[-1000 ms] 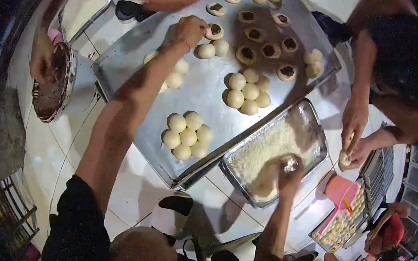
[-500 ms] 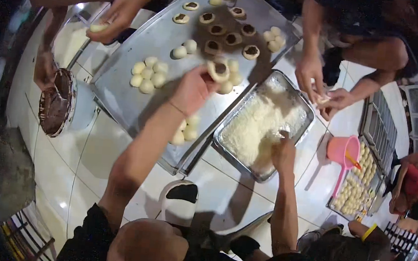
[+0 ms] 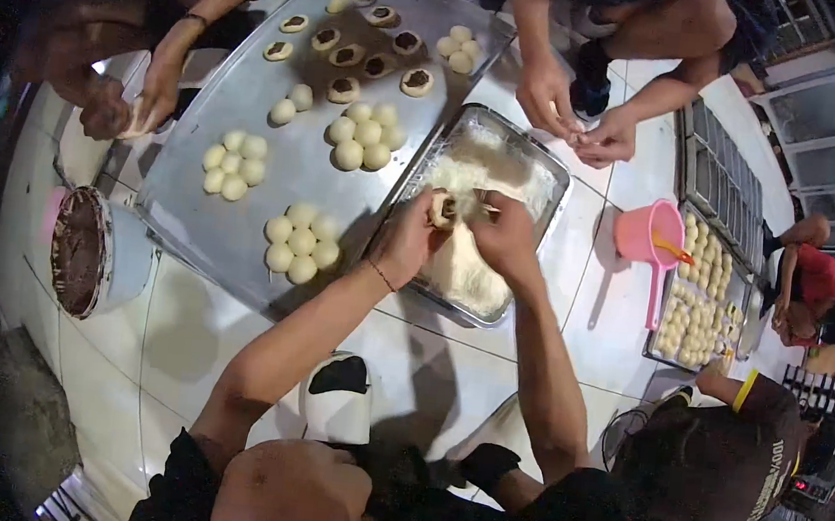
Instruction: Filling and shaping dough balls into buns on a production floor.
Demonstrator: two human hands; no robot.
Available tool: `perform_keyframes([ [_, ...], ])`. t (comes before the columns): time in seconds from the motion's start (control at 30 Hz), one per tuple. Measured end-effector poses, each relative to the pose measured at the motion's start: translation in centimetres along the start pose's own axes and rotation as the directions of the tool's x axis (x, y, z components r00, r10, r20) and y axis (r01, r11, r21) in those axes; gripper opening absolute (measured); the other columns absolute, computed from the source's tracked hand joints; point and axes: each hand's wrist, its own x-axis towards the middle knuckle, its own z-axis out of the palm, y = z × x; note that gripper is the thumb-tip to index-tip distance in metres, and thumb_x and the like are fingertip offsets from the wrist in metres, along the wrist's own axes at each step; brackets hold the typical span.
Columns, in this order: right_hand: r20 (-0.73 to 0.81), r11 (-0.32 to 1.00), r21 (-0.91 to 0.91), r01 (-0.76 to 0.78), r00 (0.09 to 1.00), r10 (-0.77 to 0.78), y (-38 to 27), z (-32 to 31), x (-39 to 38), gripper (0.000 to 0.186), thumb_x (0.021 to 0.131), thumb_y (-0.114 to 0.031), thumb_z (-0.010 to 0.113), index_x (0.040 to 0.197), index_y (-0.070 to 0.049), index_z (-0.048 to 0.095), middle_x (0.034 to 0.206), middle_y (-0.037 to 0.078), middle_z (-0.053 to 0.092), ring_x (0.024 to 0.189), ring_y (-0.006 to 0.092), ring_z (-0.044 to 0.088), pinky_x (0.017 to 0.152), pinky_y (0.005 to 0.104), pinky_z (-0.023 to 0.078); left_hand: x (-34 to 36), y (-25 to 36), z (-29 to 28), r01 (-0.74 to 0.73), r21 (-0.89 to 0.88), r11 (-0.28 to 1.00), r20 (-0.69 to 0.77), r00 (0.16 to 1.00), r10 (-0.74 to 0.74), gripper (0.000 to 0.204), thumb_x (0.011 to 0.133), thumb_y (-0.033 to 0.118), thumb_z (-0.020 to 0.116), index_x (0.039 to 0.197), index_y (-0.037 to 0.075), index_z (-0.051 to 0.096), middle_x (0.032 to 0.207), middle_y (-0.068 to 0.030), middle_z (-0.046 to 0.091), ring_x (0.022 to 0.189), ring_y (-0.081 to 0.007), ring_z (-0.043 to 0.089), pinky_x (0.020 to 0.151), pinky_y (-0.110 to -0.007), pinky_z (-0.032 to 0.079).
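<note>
Your left hand pinches a dough round between thumb and fingers, dark filling showing, over the left side of the metal tray. Your right hand is just beside it, fingers bunched above the pale shreds; can't tell if they grip any. Best to cup the dough lightly so it doesn't fold or tear, keep the filling level, add shreds to its middle, and stay over the tray so spills land inside.
</note>
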Motion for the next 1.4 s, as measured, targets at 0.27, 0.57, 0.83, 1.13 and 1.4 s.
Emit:
perform_keyframes([
  [0.27, -0.201, 0.941, -0.191, 0.279, 0.927, -0.316, 0.2, 2.5, -1.9, 0.028, 0.076, -0.007, 0.071, 0.102, 0.002, 0.067, 0.075, 0.010, 0.064, 0.063, 0.0250, 0.057, 0.062, 0.0321, 0.048, 0.4, -1.1, 1.2, -0.150, 0.452, 0.879, 0.058, 0.989, 0.139, 0.030, 0.094, 0.015, 0.057, 0.124, 0.011, 0.054, 0.101, -0.0070, 0.063, 0.084, -0.0173, 0.065, 0.071, -0.027, 0.054],
  [0.57, -0.046, 0.895, 0.055, 0.443, 0.896, -0.441, 2.1, -0.2, -2.8, 0.028, 0.074, 0.002, 0.073, 0.101, -0.004, 0.068, 0.099, 0.009, 0.063, 0.078, 0.0234, 0.059, 0.069, 0.0318, 0.049, -3.3, 2.7, 2.9, -0.037, 0.303, 0.952, 0.109, 0.994, 0.004, 0.038, 0.089, 0.000, 0.055, 0.126, 0.008, 0.053, 0.102, -0.0066, 0.065, 0.083, -0.0166, 0.067, 0.069, -0.028, 0.055],
  [0.83, -0.126, 0.836, 0.002, 0.549, 0.829, -0.544, -1.3, -0.2, -3.6, 0.021, 0.077, 0.007, 0.069, 0.095, -0.003, 0.068, 0.109, 0.011, 0.059, 0.088, 0.0204, 0.057, 0.072, 0.0293, 0.049, -5.0, 3.0, 5.0, -0.629, 0.770, 0.106, 0.519, 0.714, 0.470, 0.055, 0.086, -0.005, 0.050, 0.140, 0.004, 0.044, 0.112, -0.0080, 0.066, 0.091, -0.0255, 0.067, 0.083, -0.034, 0.054],
  [1.13, -0.003, 0.873, 0.416, 0.255, 0.960, -0.280, -4.2, 2.5, -4.5, 0.006, 0.086, 0.001, 0.065, 0.092, 0.002, 0.065, 0.106, 0.010, 0.060, 0.090, 0.0183, 0.057, 0.076, 0.0286, 0.050, -6.8, 2.9, 2.3, -0.607, 0.727, 0.321, 0.290, 0.695, 0.657, 0.050, 0.087, -0.001, 0.052, 0.137, 0.002, 0.047, 0.115, -0.0091, 0.066, 0.082, -0.0205, 0.062, 0.076, -0.029, 0.050],
  [1.4, -0.097, 0.820, 0.481, 0.311, 0.948, -0.303, -7.0, 2.3, -4.5, 0.009, 0.089, 0.003, 0.060, 0.097, 0.005, 0.064, 0.104, 0.012, 0.060, 0.083, 0.0180, 0.057, 0.070, 0.0266, 0.050, -10.2, 7.3, 2.3, -0.555, 0.570, 0.606, 0.298, 0.827, 0.477, 0.041, 0.089, 0.004, 0.059, 0.130, 0.000, 0.052, 0.121, -0.0111, 0.062, 0.093, -0.0126, 0.059, 0.085, -0.024, 0.047],
])
